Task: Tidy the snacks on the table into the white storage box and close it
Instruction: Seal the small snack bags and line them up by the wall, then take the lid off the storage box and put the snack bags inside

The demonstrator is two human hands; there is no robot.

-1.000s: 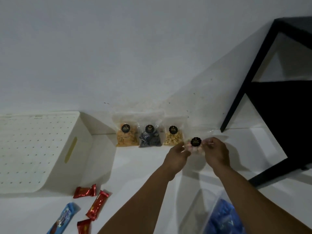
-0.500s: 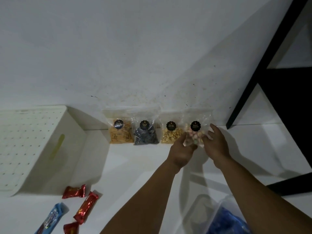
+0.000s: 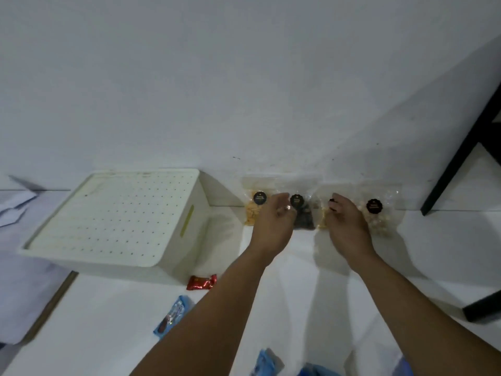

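Observation:
The white storage box (image 3: 173, 248) stands at the left with its perforated lid (image 3: 108, 215) on top. Four clear snack bags lean on the wall: orange crackers (image 3: 251, 215), a dark snack (image 3: 303, 221), a yellow snack (image 3: 322, 222) and a pastel snack (image 3: 381, 221). My left hand (image 3: 273, 226) is curled at the dark bag's left edge; whether it grips is unclear. My right hand (image 3: 345, 229) has its fingers closed on the top of the yellow bag, half covering its label.
A red candy wrapper (image 3: 202, 282) and a blue bar wrapper (image 3: 173, 316) lie in front of the box. More blue packets (image 3: 267, 365) sit at the bottom edge. A black frame leg (image 3: 461, 156) slants at the right. The table's left edge (image 3: 51, 302) is near.
Both hands let go of the pastel bag, which now leans on the wall at the right end of the row. They moved left to the dark and yellow bags. The view swung left.

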